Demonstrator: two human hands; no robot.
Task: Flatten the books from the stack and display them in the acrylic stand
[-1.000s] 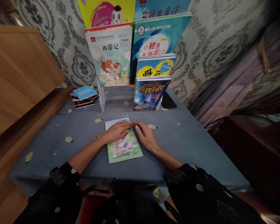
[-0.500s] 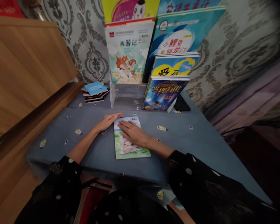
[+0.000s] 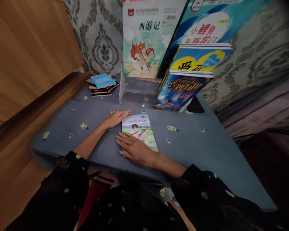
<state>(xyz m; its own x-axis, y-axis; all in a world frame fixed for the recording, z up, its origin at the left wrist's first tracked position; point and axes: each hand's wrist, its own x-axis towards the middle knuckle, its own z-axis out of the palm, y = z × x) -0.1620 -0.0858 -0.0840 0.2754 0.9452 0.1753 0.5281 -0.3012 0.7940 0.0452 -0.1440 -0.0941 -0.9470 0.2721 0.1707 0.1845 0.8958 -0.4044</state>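
A thin closed book (image 3: 148,133) lies flat on the cloth-covered table (image 3: 190,154), its cover showing a child with a guitar on a green meadow. Across the lower part of that cover rests my right hand (image 3: 137,149), palm down with fingers stretched toward the left edge, hiding the bottom of the picture. My left hand (image 3: 117,118) lies at the book's upper left corner, fingers extended, its fingertips at the top edge. Neither hand grips anything.
Behind the book stands a clear acrylic rack (image 3: 135,96) with several upright books, among them a dark blue one (image 3: 180,91). A small stack of booklets (image 3: 102,81) sits at the back left. A flat black object (image 3: 195,105) lies right of the rack; a wooden cabinet (image 3: 33,41) borders the left.
My right hand has slid down the cover, uncovering the title and the child's picture. My left hand stays by the upper left corner. The camera view has tilted lower and closer.
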